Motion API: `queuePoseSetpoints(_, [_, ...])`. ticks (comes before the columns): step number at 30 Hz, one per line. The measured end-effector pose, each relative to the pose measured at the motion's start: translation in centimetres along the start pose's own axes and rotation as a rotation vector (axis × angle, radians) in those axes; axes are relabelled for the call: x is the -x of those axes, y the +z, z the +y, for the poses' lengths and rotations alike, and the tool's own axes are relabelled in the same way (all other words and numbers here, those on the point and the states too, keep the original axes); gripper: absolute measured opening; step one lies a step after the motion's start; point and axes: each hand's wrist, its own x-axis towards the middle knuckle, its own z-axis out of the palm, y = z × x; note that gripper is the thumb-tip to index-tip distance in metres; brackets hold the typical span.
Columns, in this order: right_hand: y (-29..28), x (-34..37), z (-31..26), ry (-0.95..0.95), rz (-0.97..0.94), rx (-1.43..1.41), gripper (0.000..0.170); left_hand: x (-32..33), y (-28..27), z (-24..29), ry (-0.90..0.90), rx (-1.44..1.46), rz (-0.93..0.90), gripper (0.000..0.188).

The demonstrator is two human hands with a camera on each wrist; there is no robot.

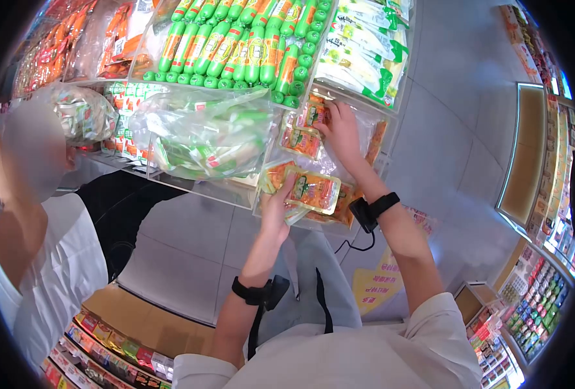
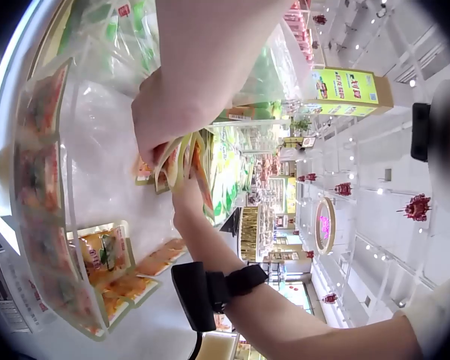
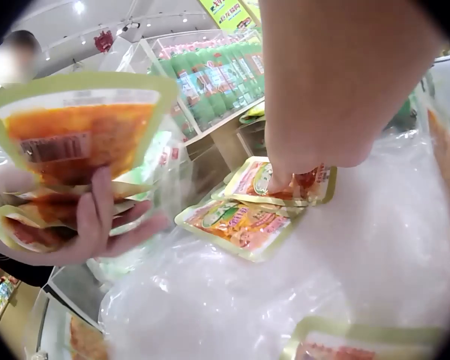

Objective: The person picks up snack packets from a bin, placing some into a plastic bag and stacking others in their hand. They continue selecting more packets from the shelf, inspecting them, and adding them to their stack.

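My left hand (image 1: 276, 209) grips several flat food packets (image 1: 314, 192) with orange contents and pale green edges. In the right wrist view those packets (image 3: 82, 139) fan out above the curled left fingers (image 3: 97, 214). My right hand (image 1: 343, 133) reaches to the far side of a clear bin, its bent fingers and thumb at a similar packet (image 1: 314, 113). Another packet (image 1: 300, 141) lies overlapping just nearer to me. In the right wrist view, the right fingertips are on the upper packet (image 3: 277, 181) and partly hidden by the hand.
Crinkled clear plastic (image 3: 210, 307) lines the bin, with more packets (image 2: 105, 259) along its near wall. Left of it lies a large plastic bag of green-white packs (image 1: 203, 139). Beyond are green-wrapped sausages (image 1: 235, 52) and white-green packs (image 1: 358, 52). Another person (image 1: 60, 246) stands at left.
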Motion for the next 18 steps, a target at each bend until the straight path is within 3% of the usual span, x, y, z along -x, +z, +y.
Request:
queuePoseSetpoints(5, [1.3, -0.6, -0.4, 0.089, -0.057, -0.131, 0.051, -2.7, 2.3, 0.2, 0.033, 0.06, -0.006, 0.038])
queuePoseSetpoints(8, [1.2, -0.4, -0.1, 0.096, -0.081, -0.179, 0.05, -4.1, 3.3, 0.1, 0.149, -0.011, 0.033, 0.034])
queuePoseSetpoints(11, [0.9, -0.7, 0.6, -0.044, -0.051, -0.077, 0.05, -4.7, 4.0, 0.5, 0.108, -0.029, 0.049, 0.034])
queuePoseSetpoints(14, [1.3, -0.4, 0.9, -0.079, -0.055, -0.105, 0.052, -6.8, 4.2, 0.3, 0.106, 0.036, -0.04, 0.034])
queuePoseSetpoints(17, [1.4, -1.4, 1.7, 0.021, -0.221, -0.188, 0.055, -7.7, 5.1, 1.2, 0.093, 0.125, -0.131, 0.035])
queuePoseSetpoints(18, [1.9, -1.3, 2.0, -0.032, -0.181, -0.149, 0.055, -8.0, 5.1, 1.4, 0.098, 0.097, -0.112, 0.035])
